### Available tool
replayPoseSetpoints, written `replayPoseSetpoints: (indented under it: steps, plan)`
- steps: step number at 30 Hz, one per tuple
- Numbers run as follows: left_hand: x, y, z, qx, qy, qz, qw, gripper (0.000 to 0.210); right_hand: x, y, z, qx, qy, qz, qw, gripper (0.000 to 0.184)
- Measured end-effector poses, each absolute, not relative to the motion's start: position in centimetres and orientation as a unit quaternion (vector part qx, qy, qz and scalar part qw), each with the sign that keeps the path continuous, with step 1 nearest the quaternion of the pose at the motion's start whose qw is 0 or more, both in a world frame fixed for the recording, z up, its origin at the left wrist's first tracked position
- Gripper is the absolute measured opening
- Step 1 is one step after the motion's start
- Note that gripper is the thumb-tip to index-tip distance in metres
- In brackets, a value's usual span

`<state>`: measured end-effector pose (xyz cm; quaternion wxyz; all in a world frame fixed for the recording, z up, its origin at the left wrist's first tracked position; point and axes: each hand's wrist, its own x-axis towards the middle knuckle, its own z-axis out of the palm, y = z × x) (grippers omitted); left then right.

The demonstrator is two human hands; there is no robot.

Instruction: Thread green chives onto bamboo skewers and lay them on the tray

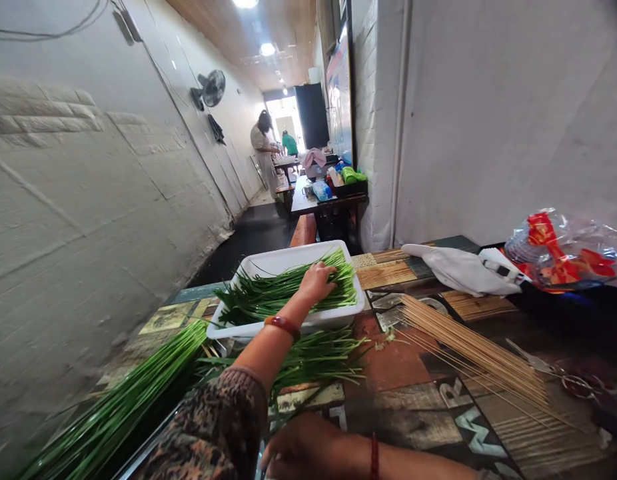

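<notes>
My left hand (316, 283) reaches into a white plastic tub (361, 303), its fingers curled over the pale stem ends of the garlic chives (268, 290) lying there. My right hand (303, 447) is low at the bottom edge, dim and slightly blurred, with its fingers bent inward; whatever is between them is hidden. Between the two hands, a loose spread of chives (321, 353) lies on the table, partly behind my left forearm. A larger bunch of long chives (138, 380) runs along the left side.
Thin wooden skewers (473, 347) lie in a pile on the patterned table (398, 413), with scissors (543, 363) beside them. Behind are a white cloth cap (453, 267) and clear plastic packaging with red parts (558, 247). Farther back, a person (263, 150) stands near another table (301, 200).
</notes>
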<state>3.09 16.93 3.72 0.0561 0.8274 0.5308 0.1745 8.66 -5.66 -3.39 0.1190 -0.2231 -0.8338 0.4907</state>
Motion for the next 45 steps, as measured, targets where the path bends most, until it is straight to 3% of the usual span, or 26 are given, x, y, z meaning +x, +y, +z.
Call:
replayPoseSetpoints:
  steps: [9, 16, 23, 30, 37, 40, 45]
  plan:
    - [1.5, 16.4, 4.1, 0.803, 0.52, 0.269, 0.111, 0.015, 8.6, -5.9, -4.1, -0.222, -0.826, 0.497, 0.146, 0.027]
    - [-0.2, 15.6, 5.1, 0.721, 0.515, 0.404, 0.229, 0.022, 8.7, -6.0, -3.6, -0.227, -0.808, 0.519, 0.159, 0.028]
    - [-1.3, 14.8, 7.2, 0.698, 0.515, 0.443, 0.227, 0.023, 8.6, -5.9, -4.2, -0.22, -0.814, 0.513, 0.163, 0.027]
    - [-4.3, 13.4, 13.5, 0.616, 0.448, 0.638, 0.112, 0.025, 8.2, -5.8, -5.2, -0.206, -0.832, 0.481, 0.183, 0.029]
    - [-3.6, 10.8, 20.8, 0.603, 0.333, 0.724, 0.027, 0.024, 8.3, -6.1, -4.7, -0.218, -0.829, 0.482, 0.182, 0.027]
    - [-2.5, 8.3, 23.6, 0.627, 0.309, 0.714, -0.034, 0.019, 8.4, -6.3, -4.7, -0.227, -0.824, 0.489, 0.176, 0.027]
    - [-0.2, 3.5, 25.1, 0.748, 0.338, 0.55, -0.154, 0.013, 8.7, -6.3, -5.0, -0.213, -0.845, 0.45, 0.195, 0.026]
